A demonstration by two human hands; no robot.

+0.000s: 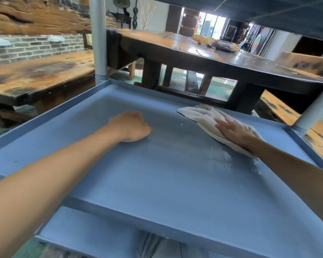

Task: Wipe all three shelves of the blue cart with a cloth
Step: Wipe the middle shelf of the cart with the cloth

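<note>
The person leans in over the middle shelf of the blue plastic cart [157,183], with another shelf overhead and the lowest one showing just beneath. The right hand [235,130] lies flat, fingers straight and together, pressing a white terry cloth [199,116] onto the shelf near its far right corner. The left hand [132,126] rests on the shelf left of centre, fingers curled under into a loose fist, holding nothing.

A wet sheen lies just on the near side of the cloth, so I judge this shelf partly wiped; the left stretch looks dry and is probably still to do. Whether the other two shelves are done, I cannot tell.

The cloth is folded long, its axis running from the far left toward the near right, along the forearm.
</note>
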